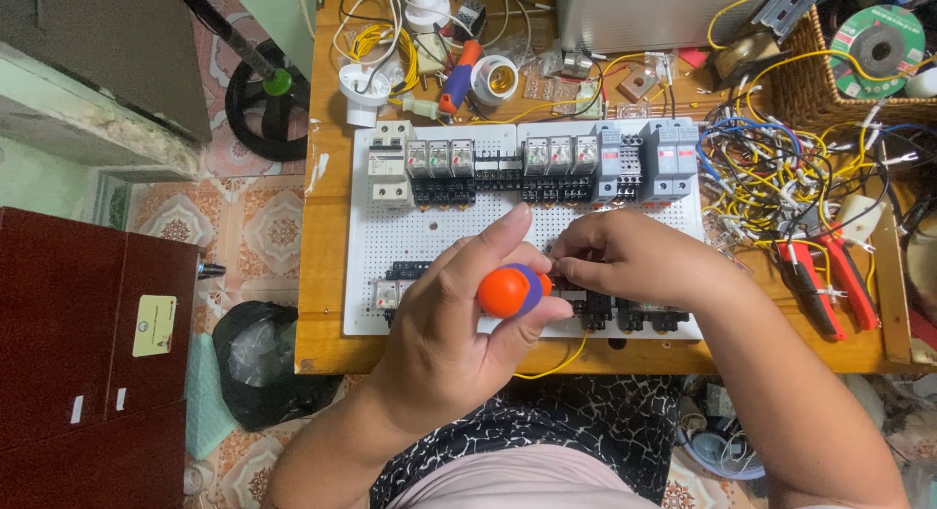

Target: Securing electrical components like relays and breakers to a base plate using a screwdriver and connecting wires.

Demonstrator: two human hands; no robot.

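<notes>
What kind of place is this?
Probably a home electrical workbench: a white perforated mounting panel carrying relays and breakers on a wooden table, loose yellow and blue wires, and the left hand gripping an orange-handled screwdriver.

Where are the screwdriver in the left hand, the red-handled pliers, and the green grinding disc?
screwdriver [508, 290], head view, on its orange handle end
red-handled pliers [815, 289], head view, on the left red grip
green grinding disc [878, 40], head view, on its green face

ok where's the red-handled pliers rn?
Head view, right side: the red-handled pliers lie on the wooden table, just right of the white perforated panel, below the tangle of loose wires, beyond the right hand.
</notes>
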